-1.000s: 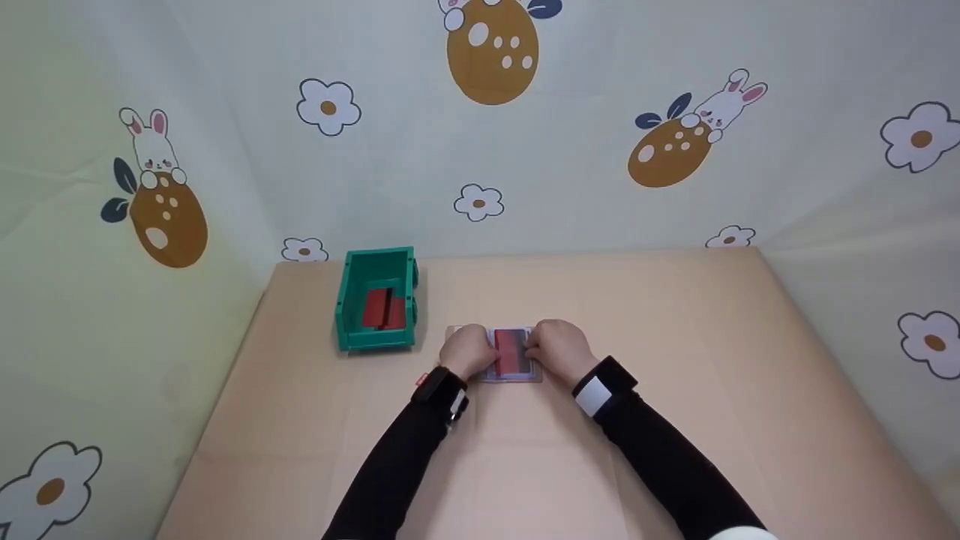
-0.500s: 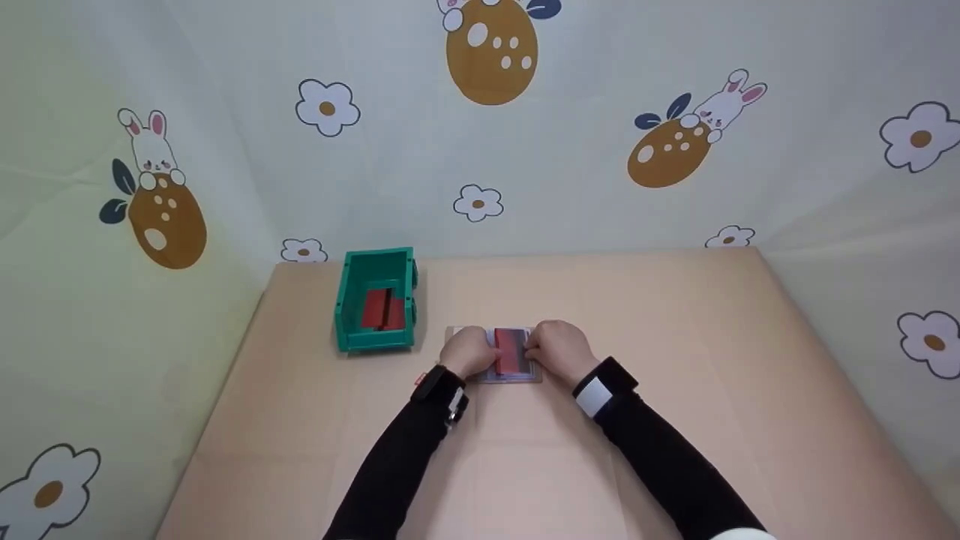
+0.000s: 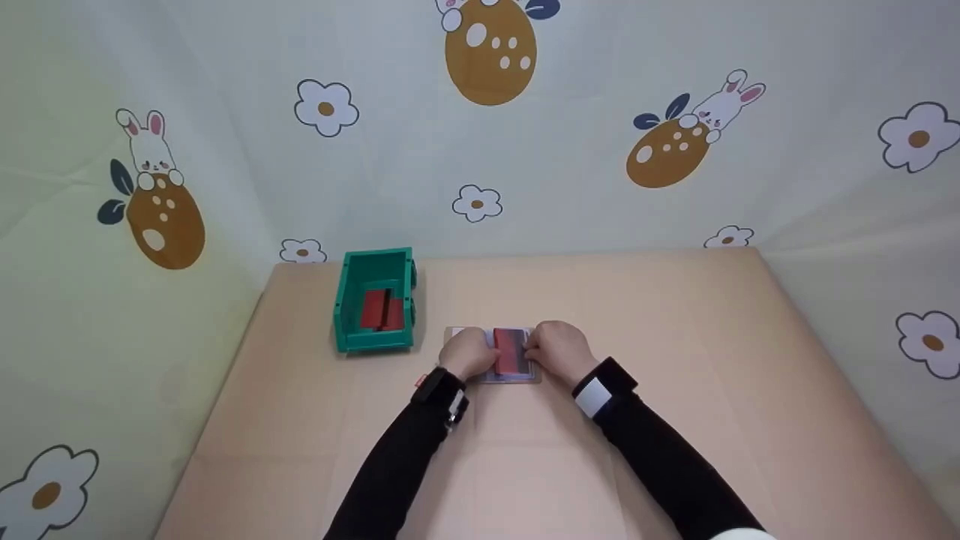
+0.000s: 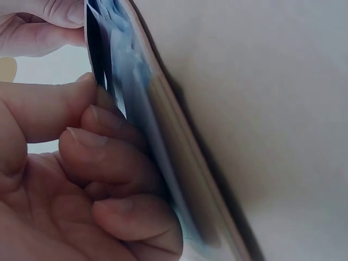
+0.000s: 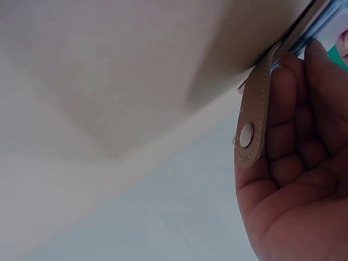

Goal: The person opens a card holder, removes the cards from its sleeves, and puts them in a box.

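Note:
A brown card holder (image 3: 537,378) with clear sleeves lies unfolded on the table. A red and dark-grey card (image 3: 511,351) shows on its right part, between both hands. My left hand (image 3: 467,352) pinches the card's left edge between thumb and index finger; in the left wrist view its other fingers curl against the sleeves (image 4: 138,98). From the right, my right hand (image 3: 562,350) pinches the opposite edge. A snap strap (image 5: 253,117) sticks out of the holder beside the right-hand fingers. Where the card's far side meets the sleeve is hidden.
A green bin (image 3: 375,343) stands at the back left of the table (image 3: 675,315). Inside it lie red cards (image 3: 375,307) with a black stripe. A cloth with rabbit and flower prints hangs behind the table and along both sides.
Hardly anything differs: both hands stay at the card's edges, and the card and holder keep their place. The whole view has shifted very slightly.

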`<state>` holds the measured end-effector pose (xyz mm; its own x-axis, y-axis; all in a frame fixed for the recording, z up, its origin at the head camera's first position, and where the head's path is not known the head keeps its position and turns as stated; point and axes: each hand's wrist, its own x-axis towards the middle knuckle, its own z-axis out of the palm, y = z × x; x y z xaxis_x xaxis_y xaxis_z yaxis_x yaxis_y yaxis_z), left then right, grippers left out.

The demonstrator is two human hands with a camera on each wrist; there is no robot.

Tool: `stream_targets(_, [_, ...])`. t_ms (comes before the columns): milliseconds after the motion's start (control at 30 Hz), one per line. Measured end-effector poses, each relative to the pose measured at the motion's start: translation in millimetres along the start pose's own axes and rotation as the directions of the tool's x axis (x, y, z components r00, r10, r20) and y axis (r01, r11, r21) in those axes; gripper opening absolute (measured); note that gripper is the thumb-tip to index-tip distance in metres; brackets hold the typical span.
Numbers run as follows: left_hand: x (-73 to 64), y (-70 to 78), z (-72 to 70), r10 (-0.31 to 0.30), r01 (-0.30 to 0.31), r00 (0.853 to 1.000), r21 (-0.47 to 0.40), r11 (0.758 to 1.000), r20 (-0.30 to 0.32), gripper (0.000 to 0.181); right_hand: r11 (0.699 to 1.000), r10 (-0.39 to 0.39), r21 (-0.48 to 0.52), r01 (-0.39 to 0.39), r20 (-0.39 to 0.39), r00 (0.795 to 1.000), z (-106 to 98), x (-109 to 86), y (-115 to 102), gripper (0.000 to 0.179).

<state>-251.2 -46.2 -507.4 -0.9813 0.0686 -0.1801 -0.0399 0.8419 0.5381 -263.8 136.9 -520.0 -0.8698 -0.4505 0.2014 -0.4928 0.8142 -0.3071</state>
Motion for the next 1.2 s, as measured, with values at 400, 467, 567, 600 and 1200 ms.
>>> stream_targets(400, [0.9, -4.8, -1.3, 0.03, -0.03, 1.0, -0.001, 1.0, 0.0, 0.021, 1.0, 0.003, 0.01, -0.003, 0.005, 1.0, 0, -0.1, -1, 0.006])
stream_targets(467, [0.8, -6.1, -2.4, 0.036, -0.036, 0.999, 0.0, 0.999, 0.0, 0.021, 1.0, 0.007, 0.01, -0.007, 0.004, 1.0, 0, -0.2, -1, 0.007])
stream_targets(567, [0.1, -8.7, -4.5, 0.043, -0.043, 0.999, -0.002, 0.999, -0.011, 0.021, 1.0, 0.008, 0.006, -0.008, -0.003, 1.0, 0, -0.1, 0, 0.008])
stream_targets(600, [-0.2, -9.9, -5.2, 0.042, -0.042, 0.999, -0.005, 0.999, -0.01, 0.021, 1.0, 0.008, 0.008, -0.008, -0.005, 1.0, 0, -0.1, 0, 0.009])
stream_targets(1200, [-5.7, -32.3, -21.0, 0.029, -0.023, 0.999, -0.156, 0.988, 0.036, 0.035, 0.999, 0.001, 0.036, -0.001, -0.008, 1.0, 1, -2.0, -1, 0.01])
